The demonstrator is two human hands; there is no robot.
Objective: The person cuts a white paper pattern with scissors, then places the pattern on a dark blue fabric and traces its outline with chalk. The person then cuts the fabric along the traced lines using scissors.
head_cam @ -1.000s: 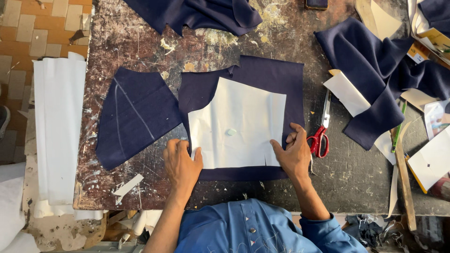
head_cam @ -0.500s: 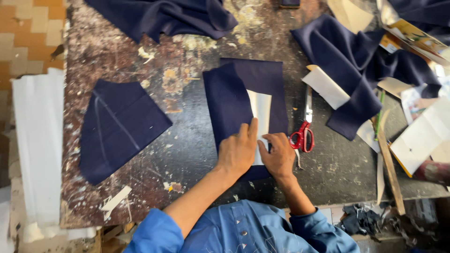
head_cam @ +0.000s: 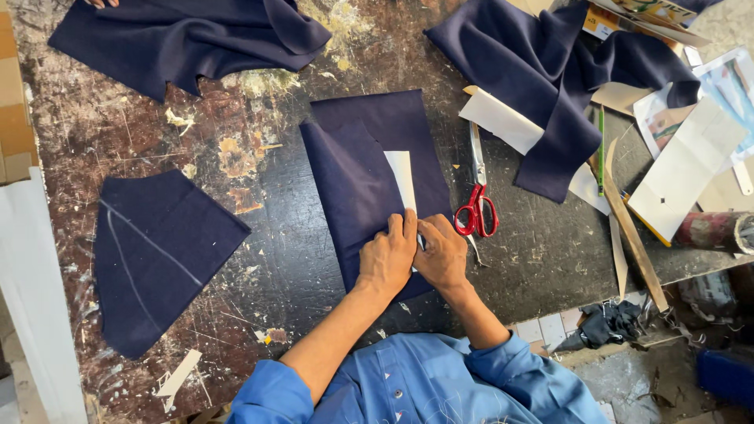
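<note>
Both hands are pressing flat on the folded navy fabric piece (head_cam: 369, 177): the left hand (head_cam: 387, 259) and the right hand (head_cam: 442, 253) are lying side by side at its near edge, fingers stretched and spread rather than curled, holding nothing, only bearing down where the fold is covering a white paper pattern (head_cam: 404, 179).

The folded navy fabric piece is lying in the middle of the tabletop (head_cam: 196, 126). Its long axis is running from the person's edge away toward the far side, leaning slightly left, and the white strip showing inside it is following the same line.

What could go wrong, as a judgement: the fold is being pinned only at the near end, so the far end may be creeping off the paper's edge, giving a crooked crease. The paper could also be sliding under the cloth if the pressure is uneven.

Just right of the folded piece, the red-handled scissors (head_cam: 477, 206) are lying with blades pointing away; a sideways sweep of the right hand could knock them. Left of it, well apart, a chalk-marked navy panel (head_cam: 153, 255) is lying flat.
</note>
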